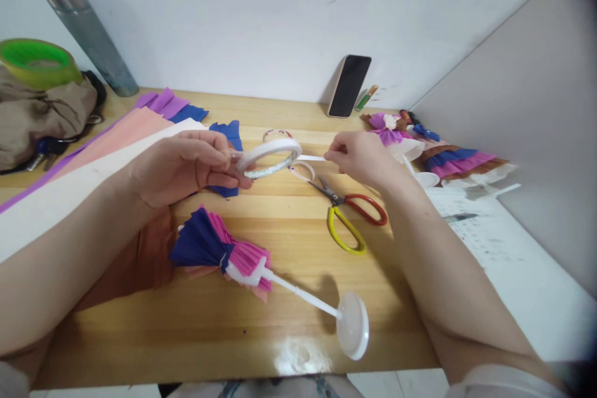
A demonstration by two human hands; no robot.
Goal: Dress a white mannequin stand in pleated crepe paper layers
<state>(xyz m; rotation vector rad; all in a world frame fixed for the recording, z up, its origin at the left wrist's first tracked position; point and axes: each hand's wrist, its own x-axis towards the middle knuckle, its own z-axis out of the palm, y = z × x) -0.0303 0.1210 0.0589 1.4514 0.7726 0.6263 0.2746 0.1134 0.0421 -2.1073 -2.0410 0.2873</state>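
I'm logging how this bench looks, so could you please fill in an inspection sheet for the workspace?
Surface: wooden tabletop, glare near its front edge; scissors and a paper-dressed stand lie on it.
Job's things: white tape roll, its strip drawn out.
Clutter: coloured paper sheets at left; green-cored tape roll on brown fabric; ruffled paper pieces at right.
Grips: left grip holds the white tape roll; right grip pinches the strip.
Cables: nothing seen.
Surroundings: pale wall behind; phone propped upright near it.
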